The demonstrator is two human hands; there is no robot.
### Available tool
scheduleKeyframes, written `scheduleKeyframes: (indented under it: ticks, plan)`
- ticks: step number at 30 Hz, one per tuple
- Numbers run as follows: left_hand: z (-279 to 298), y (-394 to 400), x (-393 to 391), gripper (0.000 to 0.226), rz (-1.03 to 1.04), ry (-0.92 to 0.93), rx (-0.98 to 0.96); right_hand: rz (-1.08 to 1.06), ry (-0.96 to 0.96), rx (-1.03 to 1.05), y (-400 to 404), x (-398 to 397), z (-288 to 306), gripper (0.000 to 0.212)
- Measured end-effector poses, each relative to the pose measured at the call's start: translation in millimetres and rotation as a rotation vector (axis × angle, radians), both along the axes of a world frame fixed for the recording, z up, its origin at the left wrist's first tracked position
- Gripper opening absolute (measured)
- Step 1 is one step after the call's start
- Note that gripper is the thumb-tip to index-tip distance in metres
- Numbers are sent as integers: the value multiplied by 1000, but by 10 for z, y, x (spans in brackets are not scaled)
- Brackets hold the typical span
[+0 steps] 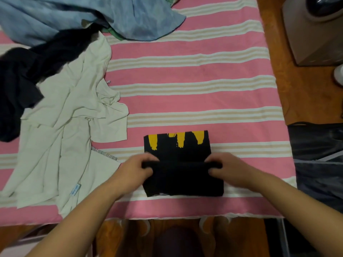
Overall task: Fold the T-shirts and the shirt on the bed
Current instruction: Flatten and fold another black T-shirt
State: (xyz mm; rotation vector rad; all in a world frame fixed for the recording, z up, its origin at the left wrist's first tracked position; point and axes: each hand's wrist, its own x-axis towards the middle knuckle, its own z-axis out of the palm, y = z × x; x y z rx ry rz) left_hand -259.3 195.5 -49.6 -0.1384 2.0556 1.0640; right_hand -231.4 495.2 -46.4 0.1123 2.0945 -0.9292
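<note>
A black T-shirt with a yellow print [178, 145] lies as a small folded rectangle near the front edge of the pink striped bed [185, 80]. My left hand [137, 168] pinches the left end of a raised fold across its middle. My right hand [220, 167] pinches the right end of the same fold. A crumpled cream T-shirt [70, 127] lies spread out at the left. A dark navy garment [20, 76] is bunched above it. A light blue shirt [89, 17] lies heaped at the back left.
A wooden bed frame [306, 93] runs along the right side. A grey appliance [315, 30] stands at the far right. Dark fabric or a bag [319, 164] lies at the right, beside the bed.
</note>
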Motion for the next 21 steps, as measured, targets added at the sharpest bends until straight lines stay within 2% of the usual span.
scheduleKeyframes:
  ticks: [2,4,8,10,13,15,16,18,21]
  plan:
    - [-114,104,-209,24,235,115,-79,-248,141,-29,0,-255,-130,18]
    - [-315,216,-364,19,381,165,-114,-391,244,-9,-22,-482,-356,17]
    - [-652,399,-425,28,400,299,-264,-446,316,135,-113,-666,-816,22]
    - [-701,466,-341,39,274,512,-401,-490,357,168,-170,-658,-902,21]
    - [-792,566,-106,47,-229,846,-460,-536,477,204,-276,-535,-868,24]
    - [-900,615,103,55,-605,890,-447,-489,660,306,-380,-367,-822,32]
    - [-948,632,174,57,-715,856,-467,-420,759,357,-435,-261,-813,35]
    - [-1084,658,201,60,-753,752,-530,-215,889,424,-562,-15,-821,42]
    - [-1258,700,55,62,-620,635,-594,157,849,451,-745,260,-891,58]
